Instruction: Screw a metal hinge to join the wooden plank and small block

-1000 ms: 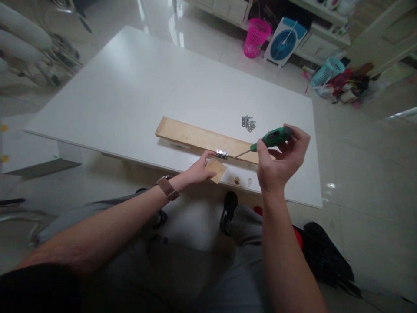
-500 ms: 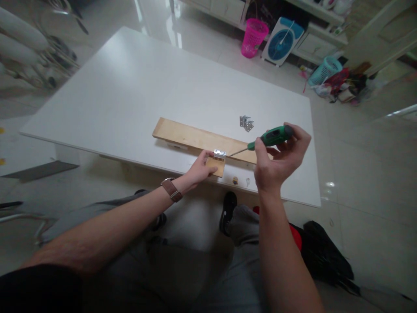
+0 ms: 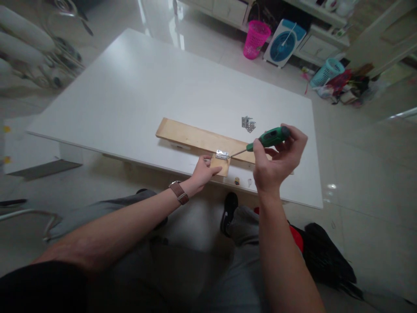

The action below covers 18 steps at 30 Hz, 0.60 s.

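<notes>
A long pale wooden board (image 3: 192,135) lies on the white table (image 3: 137,95) near its front edge. A small wooden piece (image 3: 223,166) sits against the board's near side, and a metal hinge (image 3: 222,154) spans the two. My left hand (image 3: 204,171) grips the small piece from the left. My right hand (image 3: 276,158) is closed on a green-handled screwdriver (image 3: 269,137). Its shaft slants down and left, and the tip sits at the hinge's right edge.
Several spare metal hinges (image 3: 248,123) lie behind the board. Two tiny parts (image 3: 243,181) rest at the table's front edge. On the floor beyond stand a pink basket (image 3: 256,38), a blue fan (image 3: 283,42) and a teal basket (image 3: 326,71). A black bag (image 3: 325,256) lies by my right leg.
The small wooden piece has been pushed up square against the board under the hinge. The screwdriver tip has moved left onto the hinge's edge.
</notes>
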{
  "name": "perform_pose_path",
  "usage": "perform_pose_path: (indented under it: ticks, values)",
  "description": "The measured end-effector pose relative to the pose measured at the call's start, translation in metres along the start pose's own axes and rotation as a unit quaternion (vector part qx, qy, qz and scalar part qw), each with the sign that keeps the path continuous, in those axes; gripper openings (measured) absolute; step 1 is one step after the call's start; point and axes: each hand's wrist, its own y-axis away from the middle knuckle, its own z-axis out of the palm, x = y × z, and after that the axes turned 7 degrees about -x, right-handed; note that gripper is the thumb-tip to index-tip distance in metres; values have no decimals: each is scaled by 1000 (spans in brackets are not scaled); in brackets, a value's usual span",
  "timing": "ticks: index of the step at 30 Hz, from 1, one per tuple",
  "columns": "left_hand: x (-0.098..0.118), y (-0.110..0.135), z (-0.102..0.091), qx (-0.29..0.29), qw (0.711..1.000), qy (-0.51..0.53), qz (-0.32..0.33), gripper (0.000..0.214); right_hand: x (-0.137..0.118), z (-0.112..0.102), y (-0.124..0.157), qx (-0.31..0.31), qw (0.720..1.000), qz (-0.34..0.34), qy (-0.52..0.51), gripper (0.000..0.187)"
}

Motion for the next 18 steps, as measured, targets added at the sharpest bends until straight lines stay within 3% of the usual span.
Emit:
perform_pose_path:
  ticks: [6,18]
  values:
    - [-10,-15,-6,-45,998,47,14,41,0,1,1,-3,1000,-6,-3,51]
    - [-18,-21,-17,-58,994,89,19,44,-4,1,7,-16,1000,0,19,51]
